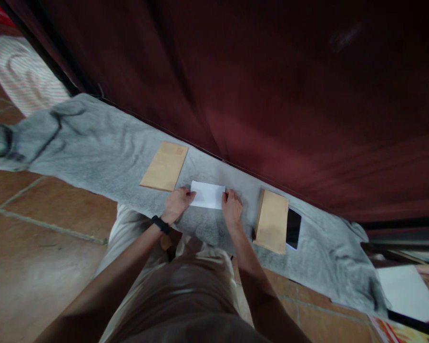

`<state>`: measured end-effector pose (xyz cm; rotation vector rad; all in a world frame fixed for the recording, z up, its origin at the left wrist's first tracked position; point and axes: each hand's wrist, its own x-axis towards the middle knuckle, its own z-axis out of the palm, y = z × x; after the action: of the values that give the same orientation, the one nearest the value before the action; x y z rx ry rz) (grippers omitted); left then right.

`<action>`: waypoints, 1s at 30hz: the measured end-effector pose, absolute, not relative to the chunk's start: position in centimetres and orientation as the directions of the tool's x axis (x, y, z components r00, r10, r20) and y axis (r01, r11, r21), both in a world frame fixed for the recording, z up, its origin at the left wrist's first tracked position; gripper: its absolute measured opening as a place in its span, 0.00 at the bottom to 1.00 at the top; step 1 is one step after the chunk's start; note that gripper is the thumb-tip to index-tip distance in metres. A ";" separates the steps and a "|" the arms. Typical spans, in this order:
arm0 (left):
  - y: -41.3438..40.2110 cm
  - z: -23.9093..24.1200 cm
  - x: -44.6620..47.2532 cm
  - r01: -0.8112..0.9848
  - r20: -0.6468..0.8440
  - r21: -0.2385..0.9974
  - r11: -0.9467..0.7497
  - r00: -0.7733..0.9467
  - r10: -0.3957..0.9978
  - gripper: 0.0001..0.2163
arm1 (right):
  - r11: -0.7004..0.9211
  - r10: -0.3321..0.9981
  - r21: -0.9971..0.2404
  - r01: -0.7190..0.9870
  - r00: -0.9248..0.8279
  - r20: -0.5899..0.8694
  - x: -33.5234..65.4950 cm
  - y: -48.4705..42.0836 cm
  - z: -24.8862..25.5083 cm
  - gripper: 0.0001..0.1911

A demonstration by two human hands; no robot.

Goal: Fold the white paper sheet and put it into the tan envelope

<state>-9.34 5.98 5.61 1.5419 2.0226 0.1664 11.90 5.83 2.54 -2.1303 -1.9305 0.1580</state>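
On my feed the paper [208, 196], a white rectangle, sits between the two hands, its long side running from one grip to the other. I have the left hand [178, 204] closed at its left end, thumb on top and fingers curled. The right hand [232, 207] is closed on the opposite end, its thumb and bent fingers at the edge. Whether the paper is pressed flat or lifted slightly, I can't tell from here.

Just beyond the left grip, a little outward, lies a tan envelope [166, 166] with a faint reddish mark near its far right corner. To the right of the right grip I see a thicker tan stack [271, 221], and past that, close along its outer side, a dark phone [293, 228].

Grey cloth [103, 143] runs under everything, reaching well out to both sides of the hands. A dark band [160, 224] circles the left wrist. Past both grips hangs a dark red curtain [236, 85]; tiled floor [39, 257] shows on the near side.
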 end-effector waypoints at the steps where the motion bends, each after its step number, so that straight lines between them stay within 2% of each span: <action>1: 6.0 5.6 -9.3 0.844 -0.375 0.427 0.326 -0.164 0.913 0.16 | -0.043 0.986 -0.277 0.960 0.086 0.144 11.9 5.6 2.4 0.15; 5: 5.9 5.4 -9.2 0.849 -0.358 0.418 0.323 -0.173 0.918 0.17 | 0.177 0.958 -0.349 0.920 -0.079 0.277 11.4 4.4 1.7 0.18; 9: 6.0 5.2 -9.0 0.852 -0.340 0.409 0.326 -0.189 0.921 0.17 | 0.338 0.933 -0.398 0.853 -0.247 0.262 10.3 3.5 0.7 0.21; 19: 4.8 5.9 -8.1 0.873 -0.262 0.373 0.315 -0.226 0.938 0.16 | 0.290 0.956 -0.295 0.911 -0.262 0.132 9.3 2.5 -0.1 0.26; 21: 4.4 5.6 -7.8 0.880 -0.178 0.374 0.291 -0.240 0.954 0.16 | 0.278 0.959 -0.285 0.917 -0.251 0.128 9.1 2.5 -0.1 0.26; 23: 4.1 4.9 -7.4 0.908 -0.014 0.373 0.192 -0.201 0.979 0.15 | 0.272 0.961 -0.277 0.921 -0.245 0.129 8.9 2.5 -0.2 0.26; 26: 3.9 3.3 -6.6 0.932 0.207 0.348 -0.096 0.024 0.978 0.19 | 0.268 0.962 -0.272 0.924 -0.241 0.129 8.7 2.5 -0.4 0.27; 28: 3.9 2.1 -6.0 0.911 0.249 0.326 -0.251 0.174 0.953 0.22 | 0.266 0.962 -0.274 0.924 -0.240 0.127 8.6 2.4 -0.5 0.27; 30: 4.0 1.1 -5.5 0.901 0.227 0.314 -0.299 0.235 0.945 0.24 | 0.269 0.962 -0.275 0.923 -0.241 0.131 8.6 2.4 -0.6 0.27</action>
<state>-5.52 3.99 1.07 2.3741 1.7847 0.5715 8.62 2.35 -0.64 -1.7372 -2.2704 0.2039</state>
